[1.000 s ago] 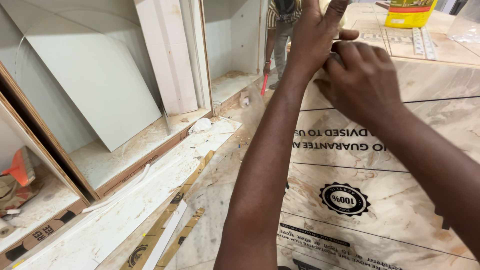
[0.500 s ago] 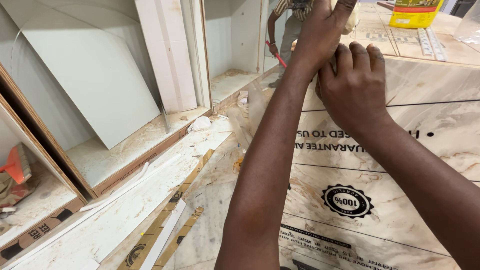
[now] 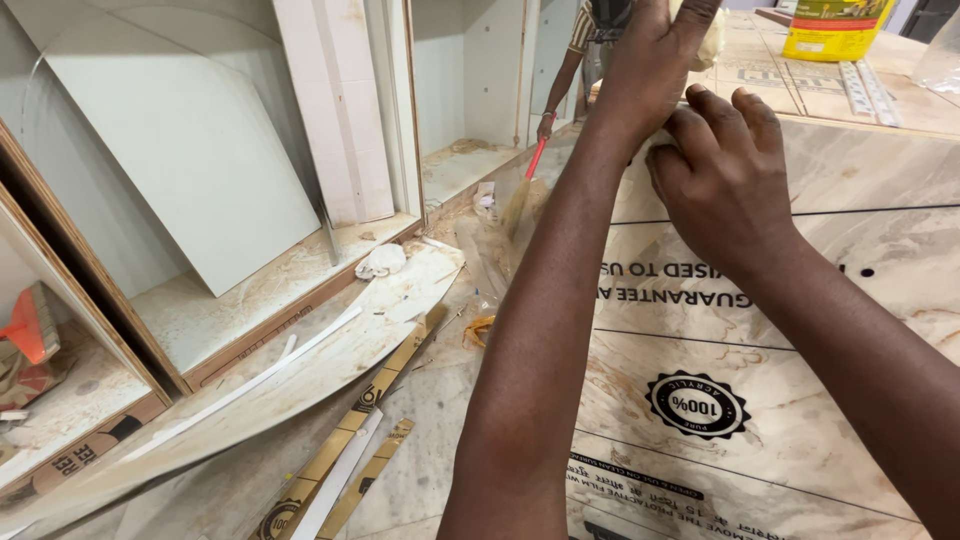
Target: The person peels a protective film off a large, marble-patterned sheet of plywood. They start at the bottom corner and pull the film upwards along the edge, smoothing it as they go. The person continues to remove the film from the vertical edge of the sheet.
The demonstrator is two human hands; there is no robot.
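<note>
Looking down from the head cam, both hands are up at the top edge of a big marble-patterned panel that stands upright and still wears its clear protective film with black print on it. That panel fills the right half of the view, with its edge meeting a flat surface of the same pattern behind it. The left hand is raised right at that corner, fingers stretched up and mostly together, partly cut off by the frame, so I can't tell if it's actually pinching anything. The right hand lies just below and beside it, fingers curled together and pressed against the panel's top edge, seemingly on the film, though any grip is hidden. On the surface farther back there's a yellow container and a metal ruler. Off to the left are open cabinet compartments with a pale board leaning inside. Loose strips and offcuts litter the floor. Farther back another person holds a broom with a red handle.
</note>
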